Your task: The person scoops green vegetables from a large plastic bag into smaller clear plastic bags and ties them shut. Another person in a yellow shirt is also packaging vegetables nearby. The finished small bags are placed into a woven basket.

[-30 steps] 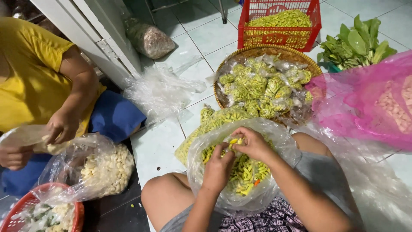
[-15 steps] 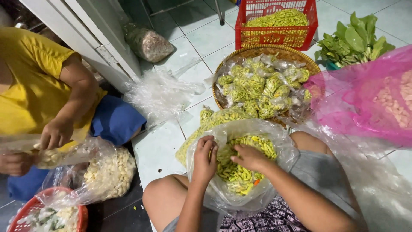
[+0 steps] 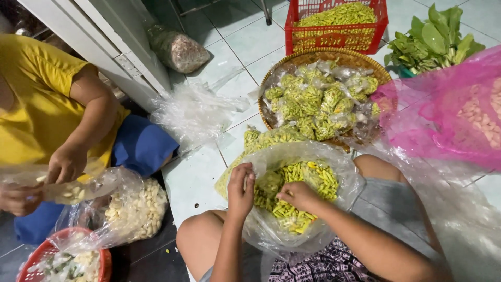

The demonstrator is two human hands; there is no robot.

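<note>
On my lap, the clear plastic bag (image 3: 292, 209) of yellow-green chilies (image 3: 305, 185) is sitting open. My left hand (image 3: 241, 190) is now pinching the bag's near rim, where a second ago it was working together with the right above the pile. My right hand (image 3: 297, 196) is curling loosely over the chilies; whether it's gripping any, I cannot tell. I'm judging the sorting is shifting to gathering.

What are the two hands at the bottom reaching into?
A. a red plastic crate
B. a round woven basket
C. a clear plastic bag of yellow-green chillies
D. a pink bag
C: the left hand and right hand are both inside the clear plastic bag on the person's lap, on the yellow-green chillies.
</note>
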